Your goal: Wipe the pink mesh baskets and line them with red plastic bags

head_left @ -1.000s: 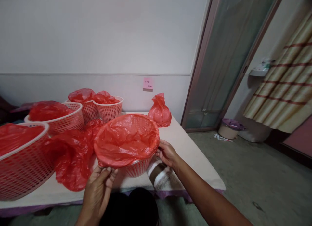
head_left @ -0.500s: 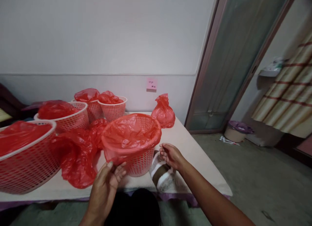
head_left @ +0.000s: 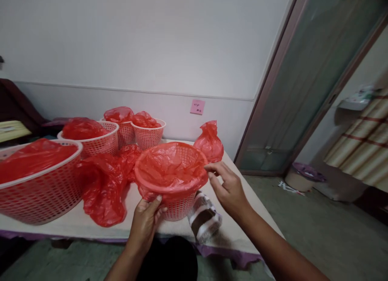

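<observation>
A basket (head_left: 178, 206) with holes in its wall stands near the front of the table, lined with a red plastic bag (head_left: 169, 167) folded over its rim. My left hand (head_left: 145, 218) is closed at the front left of the rim, thumb on top, gripping the bag's folded edge. At the right side of the rim, the bent thumb and index finger of my right hand (head_left: 228, 188) pinch the bag's edge. A loose red plastic bag (head_left: 104, 192) lies crumpled left of the basket. Touching the basket's lower right is a striped furry cloth (head_left: 204, 218).
Several more baskets with red bags stand leftward, including a large basket (head_left: 39, 196). A tied red bag (head_left: 209, 141) sits at the table's back right. The wall carries a pink note (head_left: 197, 106). On the floor at right stands a bin (head_left: 300, 180).
My right hand has risen from beside the basket to the right side of its rim. My left hand has closed on the bag's edge at the front. The view has shifted slightly.
</observation>
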A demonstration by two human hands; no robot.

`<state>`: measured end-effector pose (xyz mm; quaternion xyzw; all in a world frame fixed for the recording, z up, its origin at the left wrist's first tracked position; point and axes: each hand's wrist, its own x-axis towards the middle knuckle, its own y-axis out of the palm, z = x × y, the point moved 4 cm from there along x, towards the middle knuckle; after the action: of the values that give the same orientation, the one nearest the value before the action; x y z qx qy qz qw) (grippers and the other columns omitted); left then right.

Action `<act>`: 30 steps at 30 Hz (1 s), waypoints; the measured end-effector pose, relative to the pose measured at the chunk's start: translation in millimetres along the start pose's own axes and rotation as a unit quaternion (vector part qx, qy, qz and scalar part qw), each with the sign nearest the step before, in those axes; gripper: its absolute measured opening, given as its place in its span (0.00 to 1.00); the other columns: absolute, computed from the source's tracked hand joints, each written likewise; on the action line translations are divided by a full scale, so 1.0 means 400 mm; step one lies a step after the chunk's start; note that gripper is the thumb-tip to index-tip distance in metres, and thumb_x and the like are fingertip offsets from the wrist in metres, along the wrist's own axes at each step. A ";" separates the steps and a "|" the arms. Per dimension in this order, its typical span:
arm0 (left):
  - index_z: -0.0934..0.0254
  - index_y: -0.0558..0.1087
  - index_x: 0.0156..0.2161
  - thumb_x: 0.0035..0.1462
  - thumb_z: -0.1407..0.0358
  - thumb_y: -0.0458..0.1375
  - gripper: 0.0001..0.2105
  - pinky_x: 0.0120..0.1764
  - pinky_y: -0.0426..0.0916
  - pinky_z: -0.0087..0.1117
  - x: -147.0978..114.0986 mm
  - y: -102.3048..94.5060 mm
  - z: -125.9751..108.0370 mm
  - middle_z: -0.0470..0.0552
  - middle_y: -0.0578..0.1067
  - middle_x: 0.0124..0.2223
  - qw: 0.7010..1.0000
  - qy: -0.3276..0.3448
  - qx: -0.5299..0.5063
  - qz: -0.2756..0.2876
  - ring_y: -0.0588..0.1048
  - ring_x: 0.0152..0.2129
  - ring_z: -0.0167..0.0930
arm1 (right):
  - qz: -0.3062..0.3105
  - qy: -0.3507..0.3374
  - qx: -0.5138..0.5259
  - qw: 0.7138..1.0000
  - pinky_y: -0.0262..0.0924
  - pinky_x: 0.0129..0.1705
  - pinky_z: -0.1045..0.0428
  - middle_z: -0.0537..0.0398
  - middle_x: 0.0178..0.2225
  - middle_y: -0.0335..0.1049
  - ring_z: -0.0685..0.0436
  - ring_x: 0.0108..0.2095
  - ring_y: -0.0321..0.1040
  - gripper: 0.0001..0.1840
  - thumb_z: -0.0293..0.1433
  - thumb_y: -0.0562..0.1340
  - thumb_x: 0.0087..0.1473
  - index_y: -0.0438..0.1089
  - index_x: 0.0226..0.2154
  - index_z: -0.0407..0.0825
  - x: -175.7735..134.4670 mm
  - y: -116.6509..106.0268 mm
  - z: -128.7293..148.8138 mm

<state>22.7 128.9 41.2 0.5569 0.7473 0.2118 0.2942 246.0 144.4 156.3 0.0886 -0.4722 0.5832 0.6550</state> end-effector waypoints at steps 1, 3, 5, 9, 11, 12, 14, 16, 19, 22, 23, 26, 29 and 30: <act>0.68 0.74 0.37 0.41 0.73 0.70 0.16 0.25 0.74 0.24 0.001 -0.006 0.002 0.47 0.77 0.33 1.000 -0.002 0.004 0.000 0.75 0.25 0.25 | 0.026 -0.024 -0.013 0.999 0.59 0.44 0.49 0.51 0.37 0.70 0.45 0.41 0.66 0.10 0.27 0.55 0.59 0.70 0.40 0.48 0.000 0.016 0.017; 0.68 0.73 0.35 0.42 0.70 0.70 0.14 0.26 0.75 0.26 0.000 -0.018 0.001 0.48 0.76 0.32 1.000 -0.006 0.006 0.006 0.76 0.26 0.28 | 0.070 -0.050 -0.033 0.996 0.59 0.45 0.48 0.50 0.39 0.69 0.44 0.42 0.65 0.11 0.25 0.54 0.59 0.69 0.42 0.47 -0.008 0.048 0.032; 0.67 0.73 0.34 0.45 0.66 0.69 0.12 0.29 0.75 0.28 -0.002 -0.026 -0.007 0.48 0.76 0.31 1.000 -0.008 -0.001 0.016 0.77 0.28 0.29 | 0.115 -0.063 -0.067 0.989 0.59 0.46 0.46 0.49 0.39 0.69 0.42 0.43 0.64 0.11 0.24 0.54 0.59 0.68 0.43 0.47 -0.020 0.078 0.027; 0.65 0.74 0.40 0.49 0.66 0.66 0.12 0.30 0.75 0.28 -0.004 -0.017 -0.025 0.48 0.77 0.34 1.000 0.001 -0.003 0.031 0.75 0.27 0.25 | 0.149 -0.074 -0.110 0.980 0.57 0.44 0.45 0.48 0.38 0.69 0.40 0.41 0.62 0.09 0.24 0.55 0.59 0.68 0.40 0.46 -0.046 0.107 0.007; 0.66 0.75 0.41 0.49 0.67 0.67 0.13 0.29 0.75 0.27 -0.005 -0.007 -0.025 0.50 0.78 0.37 0.999 0.002 0.002 0.032 0.75 0.27 0.25 | 0.143 -0.070 -0.092 0.983 0.58 0.43 0.46 0.49 0.36 0.68 0.41 0.40 0.62 0.08 0.23 0.54 0.59 0.67 0.39 0.46 -0.060 0.107 0.004; 0.66 0.75 0.42 0.49 0.67 0.67 0.14 0.29 0.74 0.26 -0.008 -0.003 -0.023 0.50 0.78 0.39 0.999 0.000 0.003 0.033 0.75 0.28 0.26 | 0.144 -0.067 -0.082 0.984 0.58 0.42 0.47 0.49 0.36 0.68 0.42 0.40 0.62 0.08 0.23 0.54 0.59 0.67 0.39 0.46 -0.068 0.104 0.006; 0.65 0.74 0.43 0.48 0.67 0.68 0.16 0.30 0.74 0.26 -0.017 0.000 -0.014 0.51 0.78 0.41 0.999 -0.003 0.007 0.033 0.76 0.30 0.27 | 0.162 -0.059 -0.076 0.982 0.57 0.42 0.48 0.50 0.36 0.68 0.43 0.39 0.61 0.09 0.23 0.53 0.59 0.66 0.39 0.47 -0.085 0.093 0.016; 0.63 0.74 0.45 0.48 0.64 0.67 0.18 0.32 0.74 0.27 -0.032 -0.002 0.002 0.51 0.79 0.43 0.999 -0.007 0.021 0.048 0.77 0.32 0.29 | 0.202 -0.039 -0.090 0.974 0.56 0.41 0.48 0.52 0.35 0.67 0.43 0.38 0.61 0.08 0.23 0.53 0.59 0.66 0.36 0.48 -0.099 0.076 0.034; 0.61 0.74 0.47 0.48 0.59 0.67 0.21 0.31 0.72 0.28 -0.064 -0.010 0.042 0.52 0.80 0.42 0.996 -0.018 0.048 0.078 0.78 0.33 0.32 | 0.283 0.011 -0.113 0.952 0.56 0.39 0.50 0.54 0.33 0.66 0.45 0.35 0.62 0.07 0.26 0.53 0.60 0.66 0.34 0.49 -0.099 0.048 0.069; 0.63 0.76 0.43 0.41 0.55 0.70 0.23 0.26 0.68 0.29 -0.103 -0.023 0.090 0.51 0.80 0.33 0.994 -0.010 0.086 0.062 0.76 0.25 0.32 | 0.339 0.034 -0.116 0.933 0.56 0.40 0.51 0.54 0.36 0.67 0.46 0.37 0.64 0.07 0.28 0.54 0.59 0.67 0.39 0.50 -0.074 0.047 0.106; 0.64 0.76 0.40 0.39 0.54 0.70 0.23 0.25 0.67 0.29 -0.118 -0.025 0.103 0.50 0.80 0.30 0.993 -0.002 0.104 0.056 0.74 0.23 0.31 | 0.359 0.034 -0.111 0.926 0.56 0.41 0.51 0.53 0.38 0.68 0.46 0.39 0.64 0.09 0.28 0.55 0.58 0.67 0.41 0.50 -0.066 0.059 0.113; 0.66 0.77 0.29 0.40 0.49 0.68 0.20 0.28 0.68 0.30 -0.162 -0.024 0.124 0.50 0.77 0.24 0.983 0.022 0.173 0.056 0.72 0.22 0.31 | 0.474 0.033 -0.110 0.873 0.56 0.35 0.54 0.54 0.36 0.69 0.47 0.34 0.65 0.10 0.27 0.58 0.52 0.69 0.39 0.49 -0.068 0.136 0.106; 0.64 0.77 0.26 0.42 0.47 0.66 0.20 0.33 0.69 0.32 -0.196 -0.019 0.128 0.51 0.77 0.24 0.968 0.036 0.231 0.093 0.73 0.25 0.33 | 0.616 0.059 -0.137 0.774 0.51 0.24 0.55 0.61 0.23 0.63 0.50 0.22 0.59 0.04 0.25 0.59 0.47 0.68 0.28 0.48 -0.107 0.233 0.054; 0.64 0.78 0.28 0.43 0.47 0.66 0.19 0.33 0.69 0.33 -0.203 -0.018 0.129 0.50 0.77 0.24 0.963 0.036 0.241 0.111 0.73 0.25 0.33 | 0.642 0.070 -0.135 0.751 0.49 0.22 0.55 0.63 0.20 0.59 0.51 0.19 0.55 0.05 0.23 0.60 0.45 0.67 0.25 0.49 -0.117 0.261 0.033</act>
<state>69.4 48.4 15.2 0.6827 0.7199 0.0761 0.0987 156.6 135.4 84.2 -0.3660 -0.4445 0.8013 0.1627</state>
